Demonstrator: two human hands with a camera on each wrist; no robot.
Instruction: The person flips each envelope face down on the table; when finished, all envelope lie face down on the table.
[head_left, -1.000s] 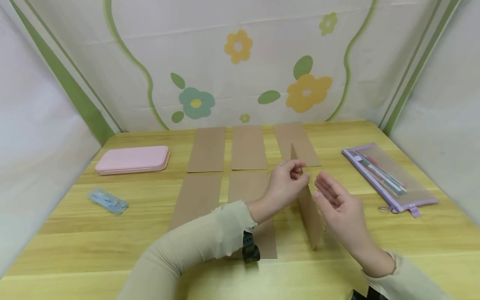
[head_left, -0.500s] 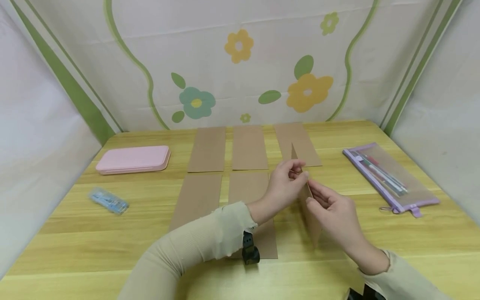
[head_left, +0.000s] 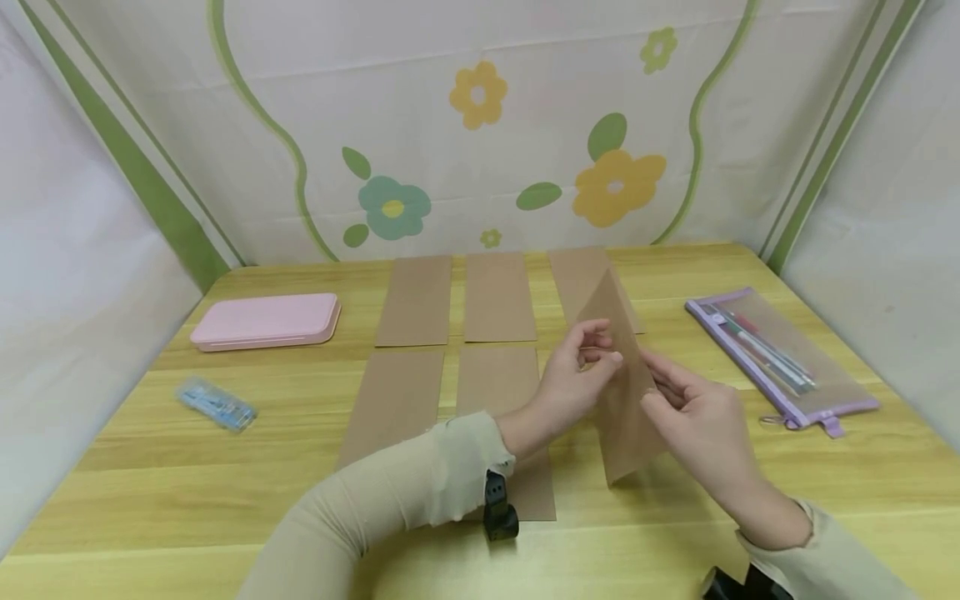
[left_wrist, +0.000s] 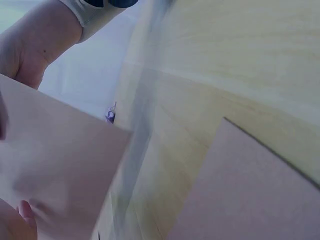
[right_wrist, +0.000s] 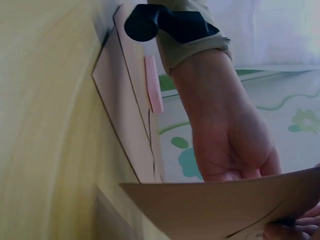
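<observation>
A brown card (head_left: pixel 626 425) stands on edge at the right of the table in the head view, its near face turned towards me. My right hand (head_left: pixel 701 417) pinches its right edge between thumb and fingers. My left hand (head_left: pixel 566 375) is at the card's left side, fingers loosely bent and thumb apart from them, overlapping the card in this view. In the right wrist view a thin dark line runs across the card (right_wrist: pixel 210 205), with my right fingertips (right_wrist: pixel 295 230) at its corner. The left wrist view shows the card (left_wrist: pixel 60 150) between both hands.
Several more brown cards lie flat in two rows, including one at the back right (head_left: pixel 581 275) and one at front centre (head_left: pixel 495 375). A pink case (head_left: pixel 266 321) and a small blue packet (head_left: pixel 217 404) are left; a mesh zip pouch with pens (head_left: pixel 825 358) is right.
My right hand has come to the card's edge, taken hold of it and drawn it rightward. The card has turned to show its face, and my left hand's pinch has loosened.
</observation>
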